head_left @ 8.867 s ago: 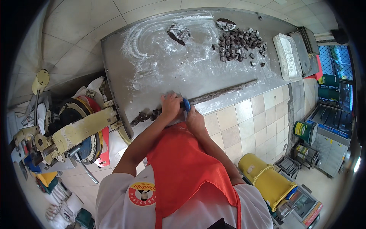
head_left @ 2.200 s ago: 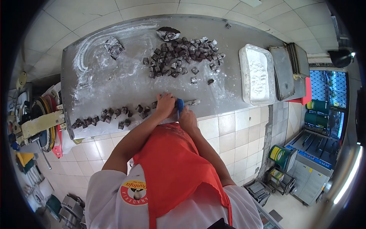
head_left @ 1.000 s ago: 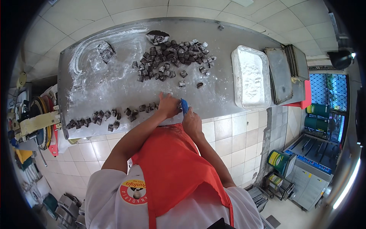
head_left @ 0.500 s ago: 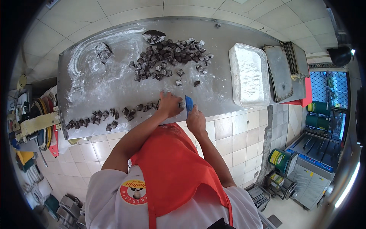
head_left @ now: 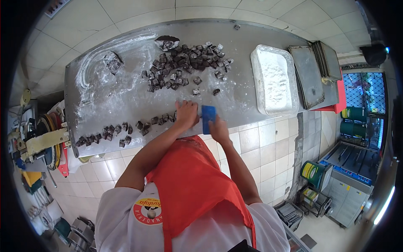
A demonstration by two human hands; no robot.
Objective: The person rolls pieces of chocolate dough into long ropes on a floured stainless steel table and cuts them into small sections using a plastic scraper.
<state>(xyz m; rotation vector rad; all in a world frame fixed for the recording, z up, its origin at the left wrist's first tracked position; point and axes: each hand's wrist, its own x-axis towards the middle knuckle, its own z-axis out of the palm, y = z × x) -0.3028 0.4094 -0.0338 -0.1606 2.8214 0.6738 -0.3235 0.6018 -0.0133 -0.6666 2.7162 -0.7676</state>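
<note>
My right hand (head_left: 218, 129) grips a blue dough scraper (head_left: 208, 119), whose flat face is turned up toward me near the table's front edge. Just left of the blade, my left hand (head_left: 187, 114) is closed over a dark dough piece, mostly hidden under the fingers. Leading leftward from that hand runs a loose row of cut, flour-dusted dark dough pieces (head_left: 109, 131). Farther back lies a big heap of similar dough pieces (head_left: 189, 63), with a few strays in front of it.
A larger dark dough lump (head_left: 167, 42) sits behind the heap, and another floured lump (head_left: 113, 62) lies at the left on the metal table (head_left: 126, 94). A white tub of flour (head_left: 275, 80) stands at the right, beside dark metal baking trays (head_left: 307, 75).
The scraper has turned from nearly edge-on to showing its broad face, and my right hand has shifted slightly right. My left hand stays in nearly the same place.
</note>
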